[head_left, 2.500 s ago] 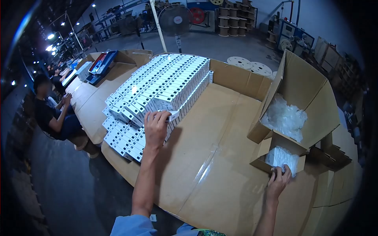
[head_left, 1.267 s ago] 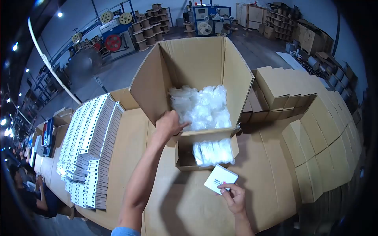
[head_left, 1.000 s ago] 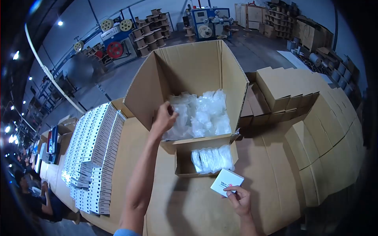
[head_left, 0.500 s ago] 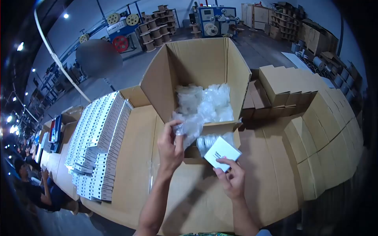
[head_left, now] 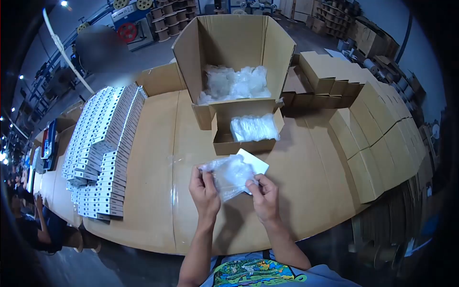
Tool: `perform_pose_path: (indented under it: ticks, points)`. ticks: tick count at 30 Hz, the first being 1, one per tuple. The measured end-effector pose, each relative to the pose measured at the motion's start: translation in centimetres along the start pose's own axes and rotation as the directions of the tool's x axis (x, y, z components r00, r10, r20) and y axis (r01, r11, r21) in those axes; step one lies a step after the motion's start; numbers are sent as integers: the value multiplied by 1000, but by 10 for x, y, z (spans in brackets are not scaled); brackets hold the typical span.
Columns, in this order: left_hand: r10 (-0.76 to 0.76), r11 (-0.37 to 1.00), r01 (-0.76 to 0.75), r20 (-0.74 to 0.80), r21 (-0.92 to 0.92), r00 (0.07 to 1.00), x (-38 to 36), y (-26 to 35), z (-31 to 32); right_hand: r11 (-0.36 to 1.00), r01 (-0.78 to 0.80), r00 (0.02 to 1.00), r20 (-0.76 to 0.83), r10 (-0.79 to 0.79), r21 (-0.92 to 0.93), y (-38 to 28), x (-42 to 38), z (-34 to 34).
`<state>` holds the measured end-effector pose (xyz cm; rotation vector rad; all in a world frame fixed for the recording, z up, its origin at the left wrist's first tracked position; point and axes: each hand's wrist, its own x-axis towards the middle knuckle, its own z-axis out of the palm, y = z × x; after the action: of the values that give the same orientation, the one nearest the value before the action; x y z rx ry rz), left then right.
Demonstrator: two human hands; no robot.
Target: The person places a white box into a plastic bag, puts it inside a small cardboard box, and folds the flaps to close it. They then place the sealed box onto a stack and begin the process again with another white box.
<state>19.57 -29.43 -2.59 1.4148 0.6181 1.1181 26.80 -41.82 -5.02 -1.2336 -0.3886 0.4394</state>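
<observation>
A clear plastic bag (head_left: 230, 176) is stretched between my two hands over the table. My left hand (head_left: 204, 190) pinches its left edge. My right hand (head_left: 264, 195) grips the bag's right side together with a flat white box (head_left: 253, 163), which lies partly behind the plastic. Beyond my hands stands a small open carton (head_left: 246, 146) with a row of plastic-wrapped items (head_left: 255, 128) in it. Behind that, a tall open carton (head_left: 234, 40) holds a heap of clear plastic bags (head_left: 236, 82).
Stacked white boxes (head_left: 103, 148) stand on the left of the cardboard-covered table (head_left: 153, 191). Brown cartons (head_left: 382, 148) line the right side. A person's arm (head_left: 43, 222) shows at the far left. Machines and wooden spools are in the background.
My left hand has brought the plastic bag from the tall carton down towards me, and my right hand now holds it with the white box. The view has tilted lower.
</observation>
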Motion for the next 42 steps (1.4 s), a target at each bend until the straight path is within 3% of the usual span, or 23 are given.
perform_pose_path:
  ticks: [2,3,5,7,10,14,16,18,19,21,22,23,24,26,27,28,30,31,33,34,35,38,42]
  points:
    - [51,988,-56,37,143,998,6,-2,-16,996,-72,997,25,70,52,10,-17,-18]
    - [49,976,-63,73,210,996,7,1,-21,990,-104,995,-10,103,-93,0,-27,-17]
    - [35,938,-84,148,338,988,8,9,-27,988,-104,994,15,106,-112,12,-40,-25]
    - [35,932,-107,207,347,978,11,10,-32,970,-150,985,51,163,-191,24,-48,-43]
    - [32,921,-161,344,354,939,15,14,-35,986,44,999,-13,-46,-164,24,-42,-42]
    - [-25,913,-218,580,344,814,17,14,-35,903,278,956,183,-228,-327,-17,-15,-34]
    - [-32,902,-279,694,331,719,20,19,-33,874,184,969,231,-85,-450,-24,-10,-34]
    - [-10,918,-258,669,301,743,25,15,-29,747,200,951,308,7,-634,-29,-5,-36]
    - [-11,921,-242,642,305,766,31,14,-30,783,248,943,326,-62,-570,-14,-3,-40]
    - [-54,923,-153,515,352,856,40,7,-37,872,170,971,227,-70,-459,4,-6,-44]
    - [8,978,-88,383,190,924,43,-9,-39,909,132,982,174,-67,-396,14,-9,-47]
    - [-78,993,45,308,112,948,45,-20,-47,915,190,981,98,-166,-356,27,-12,-48]
    - [-171,985,171,244,21,954,42,-26,-53,904,148,989,31,-148,-401,23,-15,-44]
    - [-275,936,316,244,-152,930,12,-24,-43,875,50,986,-115,-120,-481,10,-25,-33]
    - [-324,913,383,324,-140,889,-7,-31,-44,858,67,976,-145,-162,-508,13,-28,-29]
    - [-274,960,275,372,50,887,-20,-29,-39,843,102,963,-158,-216,-528,17,-29,-27]
    - [-307,951,254,414,179,857,-42,-8,-29,807,167,933,-175,-316,-566,27,-32,-24]
    - [-352,936,318,402,153,845,-44,-10,-30,769,278,891,-144,-430,-576,34,-28,-24]
    - [-443,892,441,376,98,813,-48,-16,-32,831,141,932,-210,-294,-538,24,-36,-23]
    - [-419,907,408,341,106,842,-49,-20,-33,855,71,945,-240,-223,-514,18,-39,-22]
    - [-389,921,372,309,115,868,-48,-23,-33,867,129,936,-229,-267,-480,27,-38,-25]
    - [-356,934,336,249,123,900,-51,-30,-36,939,64,965,-218,-144,-337,36,-40,-33]
    - [-248,968,252,242,17,938,-51,-38,-35,935,124,954,-218,-204,-332,35,-42,-28]
